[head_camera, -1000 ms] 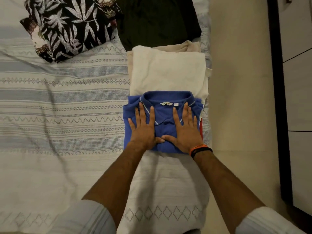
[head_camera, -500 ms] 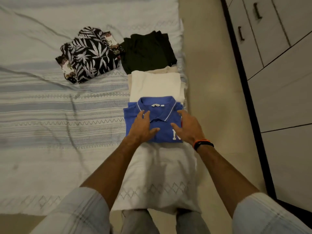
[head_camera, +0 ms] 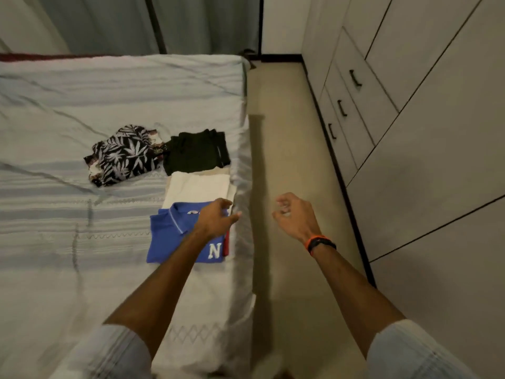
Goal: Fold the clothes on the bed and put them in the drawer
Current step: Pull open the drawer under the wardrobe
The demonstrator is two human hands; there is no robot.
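Note:
A folded blue polo shirt [head_camera: 169, 236] with a white "N" lies near the bed's right edge. Beyond it lie a folded cream garment [head_camera: 199, 188], a folded dark green garment [head_camera: 195, 151], and a crumpled black-and-white leaf-print shirt [head_camera: 123, 154] to the left. My left hand [head_camera: 217, 218] hovers over the polo's collar with relaxed fingers, holding nothing. My right hand [head_camera: 293, 217] is out over the floor beside the bed, fingers loosely curled and empty. The wardrobe drawers [head_camera: 344, 110] with dark handles stand shut to the right.
The striped bed sheet [head_camera: 68, 214] covers the bed [head_camera: 136, 86]. A strip of beige floor [head_camera: 287, 160] runs between bed and wardrobe [head_camera: 423, 160]. Grey curtains [head_camera: 164, 23] hang behind the bed. A red edge [head_camera: 226, 246] peeks from under the polo.
Both hands have lifted off the blue polo. My right hand swung right, out over the floor. The view rose and turned toward the wardrobe drawers.

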